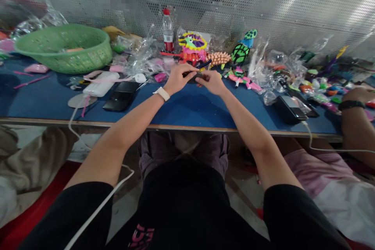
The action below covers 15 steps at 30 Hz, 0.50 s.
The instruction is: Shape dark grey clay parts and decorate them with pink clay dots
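Observation:
Above the blue tabletop, my left hand (pixel 179 77) and my right hand (pixel 213 82) meet fingertip to fingertip. Both are closed in a pinch on a small dark piece (pixel 192 80), mostly covered by the fingers; its kind does not show. Just beyond them lies a dark blue curved piece (pixel 205 64). Behind that stand bright toy figures: a yellow-and-purple frilled one (pixel 193 42) on a red body, an orange spiky one (pixel 219 58) and a green-and-black one (pixel 240 52). A pink-and-green figure (pixel 240 77) lies to the right of my right hand.
At left are a green basket (pixel 88 60), a white power bank (pixel 101 84) with a cable and a black phone (pixel 121 95). A red-capped bottle (pixel 167 29) stands at the back. Rightward are a black box-like device (pixel 288 109), loose colourful pieces and another person's hand (pixel 359 94).

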{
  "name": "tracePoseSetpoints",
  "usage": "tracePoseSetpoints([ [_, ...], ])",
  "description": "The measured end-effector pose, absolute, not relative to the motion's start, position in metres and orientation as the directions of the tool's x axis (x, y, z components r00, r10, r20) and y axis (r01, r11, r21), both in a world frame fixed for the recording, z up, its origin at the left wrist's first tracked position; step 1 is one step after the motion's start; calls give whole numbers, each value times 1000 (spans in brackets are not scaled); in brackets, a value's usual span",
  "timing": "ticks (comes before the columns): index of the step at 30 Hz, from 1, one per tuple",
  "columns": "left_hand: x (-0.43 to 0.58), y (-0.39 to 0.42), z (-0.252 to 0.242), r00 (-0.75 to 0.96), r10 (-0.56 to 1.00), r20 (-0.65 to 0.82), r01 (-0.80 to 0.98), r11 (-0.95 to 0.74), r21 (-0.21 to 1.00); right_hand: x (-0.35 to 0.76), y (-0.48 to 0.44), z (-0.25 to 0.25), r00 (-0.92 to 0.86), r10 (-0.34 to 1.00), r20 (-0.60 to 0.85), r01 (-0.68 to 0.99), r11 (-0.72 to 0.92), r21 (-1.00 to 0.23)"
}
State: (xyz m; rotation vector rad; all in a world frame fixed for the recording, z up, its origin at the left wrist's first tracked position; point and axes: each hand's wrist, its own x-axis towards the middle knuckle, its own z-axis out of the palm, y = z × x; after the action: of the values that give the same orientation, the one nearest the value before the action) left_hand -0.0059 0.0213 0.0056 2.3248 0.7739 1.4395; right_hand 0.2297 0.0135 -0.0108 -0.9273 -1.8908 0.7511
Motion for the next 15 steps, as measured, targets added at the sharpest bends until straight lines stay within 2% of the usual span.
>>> tracePoseSetpoints([
  [8, -5, 23, 4, 347, 591, 728, 272, -807, 525, 225, 16, -16, -325, 829, 455, 215, 534, -818],
  [15, -2, 24, 2, 336, 629, 701, 276, -777, 565, 227, 19, -18, -337, 831, 444, 239, 531, -813],
])
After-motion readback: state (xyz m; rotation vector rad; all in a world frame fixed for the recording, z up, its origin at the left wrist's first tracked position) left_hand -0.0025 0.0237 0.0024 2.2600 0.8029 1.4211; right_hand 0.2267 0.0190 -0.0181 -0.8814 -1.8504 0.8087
